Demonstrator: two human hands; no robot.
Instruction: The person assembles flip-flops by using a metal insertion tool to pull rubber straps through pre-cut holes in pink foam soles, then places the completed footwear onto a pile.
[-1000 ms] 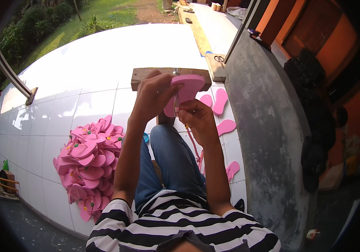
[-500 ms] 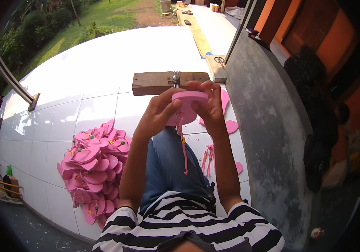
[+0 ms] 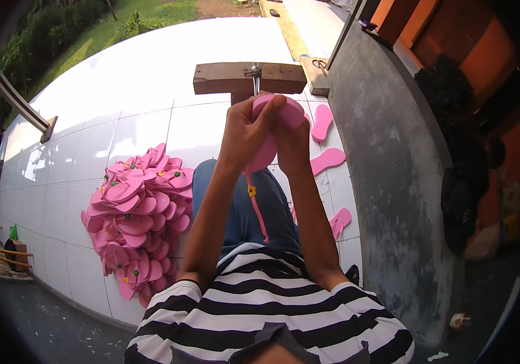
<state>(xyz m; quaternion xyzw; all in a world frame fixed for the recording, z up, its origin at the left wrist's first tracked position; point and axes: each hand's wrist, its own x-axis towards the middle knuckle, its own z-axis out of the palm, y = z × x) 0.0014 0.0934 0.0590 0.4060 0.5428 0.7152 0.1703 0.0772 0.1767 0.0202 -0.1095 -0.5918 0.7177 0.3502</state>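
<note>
Black-and-white horizontally striped short-sleeved shirt (image 3: 272,315), sleeves ending above the elbows, bare forearms, bare left hand (image 3: 244,130) and right hand (image 3: 293,142), blue denim trousers (image 3: 241,206) over the legs

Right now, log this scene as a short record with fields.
setting: white tiled floor, person seated on it, grey wall to the right
left hand: grips a pink sandal sole, fingers over its top
right hand: holds the same sole from the other side
strap: pink strap with a yellow bead hangs from the sole over the lap
in front: wooden block with an upright metal pin, just beyond the sole
left side: pile of finished pink sandals
right side: loose pink soles on the tiles
</note>
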